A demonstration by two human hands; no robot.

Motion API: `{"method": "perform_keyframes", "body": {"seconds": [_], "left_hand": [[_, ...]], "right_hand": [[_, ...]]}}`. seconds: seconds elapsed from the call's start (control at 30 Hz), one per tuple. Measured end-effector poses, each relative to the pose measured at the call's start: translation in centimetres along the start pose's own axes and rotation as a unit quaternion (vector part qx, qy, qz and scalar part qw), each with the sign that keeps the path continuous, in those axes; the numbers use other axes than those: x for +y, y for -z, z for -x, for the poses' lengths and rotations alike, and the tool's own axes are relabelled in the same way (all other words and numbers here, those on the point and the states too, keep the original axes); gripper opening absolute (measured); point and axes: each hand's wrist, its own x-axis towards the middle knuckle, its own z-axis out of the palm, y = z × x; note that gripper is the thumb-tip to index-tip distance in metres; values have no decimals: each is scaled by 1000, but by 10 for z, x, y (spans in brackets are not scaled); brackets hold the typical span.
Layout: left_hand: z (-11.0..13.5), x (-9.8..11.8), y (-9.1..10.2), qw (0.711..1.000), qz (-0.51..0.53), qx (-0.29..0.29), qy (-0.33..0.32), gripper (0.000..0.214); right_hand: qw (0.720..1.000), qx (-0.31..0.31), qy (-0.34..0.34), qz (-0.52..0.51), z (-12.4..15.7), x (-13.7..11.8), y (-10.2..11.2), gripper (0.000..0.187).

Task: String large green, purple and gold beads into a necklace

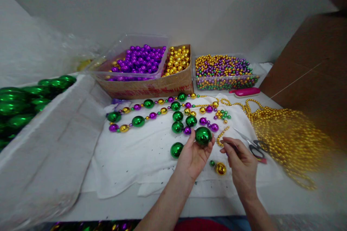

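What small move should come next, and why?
Probably bring the right hand across to the big green ball: the left hand holds it up off the cloth, and the right pinches a thin piece aimed at it, not yet touching.

**Pale corner, soft even light**

A plain, pale wall [189,3] runs across the back and meets a side wall [13,25] at the far left. Crumpled clear plastic sheeting [54,47] is bunched up in that corner. The bench [320,202] below has a white top, and a white cloth [130,166] is spread over its middle. A long white box [46,144] lies along the left edge. On the right a large brown cardboard carton [311,79] stands close to the back wall. The light is diffuse and shadows are faint.
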Motion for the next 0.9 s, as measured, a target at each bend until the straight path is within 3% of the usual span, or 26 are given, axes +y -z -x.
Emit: {"method": "perform_keyframes", "body": {"seconds": [0.17,0.4,0.5,0.6,0.9], "left_hand": [[4,-1,-3,1000,12,3,15,46],[7,6,-1,1000,23,2,12,42],[4,8,2,1000,20,6,6,42],[1,8,4,1000,10,19,-4,40],[-1,6,10,999,-6,41,-18,39]], "right_hand": [[998,16,56,15,-4,-4,3,17],[975,174,130,51,1,-53,25,22],[965,108,196,137,12,-69,38,24],[941,34,265,210,18,-68,43,23],[900,-11,372,229,23,-61,29,16]]}}
